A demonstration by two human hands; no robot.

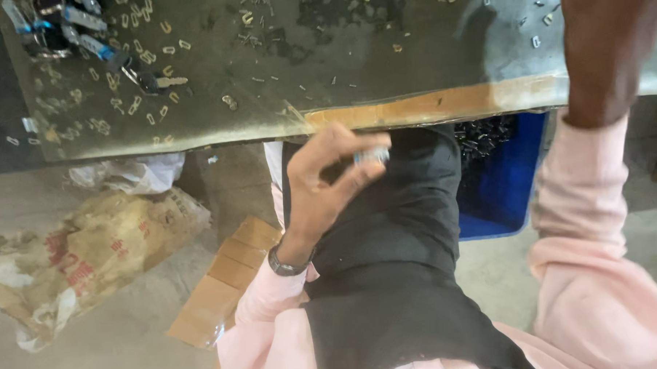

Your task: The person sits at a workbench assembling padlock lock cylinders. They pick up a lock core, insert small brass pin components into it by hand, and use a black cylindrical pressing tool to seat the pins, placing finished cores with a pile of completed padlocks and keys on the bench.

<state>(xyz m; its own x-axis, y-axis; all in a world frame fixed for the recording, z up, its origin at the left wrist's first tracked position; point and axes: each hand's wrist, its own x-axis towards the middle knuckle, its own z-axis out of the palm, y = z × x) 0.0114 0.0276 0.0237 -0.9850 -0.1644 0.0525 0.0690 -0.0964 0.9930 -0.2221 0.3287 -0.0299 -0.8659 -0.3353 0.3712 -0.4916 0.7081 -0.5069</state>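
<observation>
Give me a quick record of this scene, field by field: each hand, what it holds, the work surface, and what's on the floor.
Left hand: raised below the table edge, pinching a small silvery metal part
Right hand: out of frame; only the forearm shows, reaching over the table
Table: dark worn top, scattered small metal pieces, a key
Floor: blue bin of dark parts, flattened cardboard, crumpled bags

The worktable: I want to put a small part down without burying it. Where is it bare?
The worktable is barest in its middle front strip, between the key and the right forearm, above the cardboard edge. The left side is crowded with metal clips; the far edge holds dark scraps. The left hand pinches a small metal piece below the table.
</observation>
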